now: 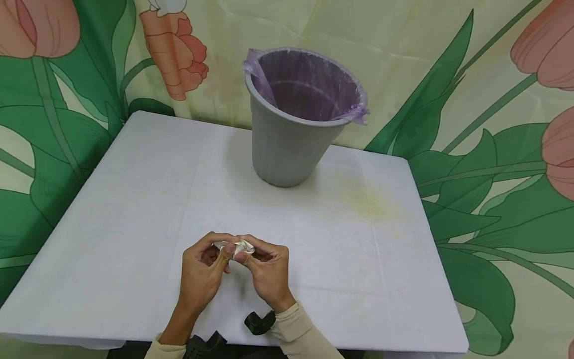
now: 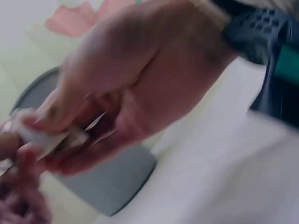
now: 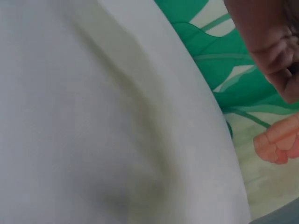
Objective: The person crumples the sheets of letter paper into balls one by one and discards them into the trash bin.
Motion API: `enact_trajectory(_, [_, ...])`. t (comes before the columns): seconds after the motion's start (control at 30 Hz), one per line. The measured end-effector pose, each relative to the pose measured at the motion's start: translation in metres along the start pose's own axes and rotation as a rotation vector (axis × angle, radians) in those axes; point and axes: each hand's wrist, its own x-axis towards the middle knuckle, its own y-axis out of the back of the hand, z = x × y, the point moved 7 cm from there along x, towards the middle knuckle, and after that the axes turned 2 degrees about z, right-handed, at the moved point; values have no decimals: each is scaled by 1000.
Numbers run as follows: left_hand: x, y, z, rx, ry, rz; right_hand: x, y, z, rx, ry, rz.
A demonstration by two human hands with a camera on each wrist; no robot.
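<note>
A small crumpled piece of whitish paper (image 1: pixel 243 248) is pinched between both hands, above the near part of the table. My left hand (image 1: pixel 202 274) grips its left side with thumb and fingers, and my right hand (image 1: pixel 271 271) holds the right side the same way. In the left wrist view the paper (image 2: pixel 43 137) looks blurred, partly covered by the left hand (image 2: pixel 135 79) and the other hand's fingertips. Only part of a hand (image 3: pixel 268 44) enters the right wrist view, at upper right; the paper does not show there.
Beyond the hands, a grey bin (image 1: pixel 291 149) lined with a purple plastic bag (image 1: pixel 309 89) stands upright at the table's back. A white cloth covers the table (image 1: pixel 134 224). Behind hangs a tulip-patterned backdrop (image 1: pixel 493 209). Black wrist gear (image 1: pixel 259 323) sits at the right sleeve.
</note>
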Motion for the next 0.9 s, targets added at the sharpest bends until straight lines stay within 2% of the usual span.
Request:
enact_trajectory(0.17, [3,3,1,47,-2,-208,4,5,4,29,-95,14])
enact_trajectory(0.23, [4,6,1,62,-3,-254,5,7,5,27,-120,26])
enact_trajectory(0.33, [8,9,0,70,9,-283,5,8,6,23,-148,46])
enact_trajectory(0.4, [11,11,-3,65,20,-278,5,7,6,19,-163,55])
enact_trajectory(0.5, [15,14,-8,81,30,-229,3,6,9,14,-189,48])
enact_trajectory(0.63, [17,19,-14,147,-7,-129,2,4,13,10,-229,25])
enact_trajectory(0.7, [16,20,-13,163,-40,-104,2,4,14,15,-252,10])
enact_trajectory(0.77, [14,19,-10,141,-77,-85,1,4,16,29,-268,-4])
enact_trajectory(0.9, [12,15,-4,85,-95,-39,1,3,18,86,-280,-2])
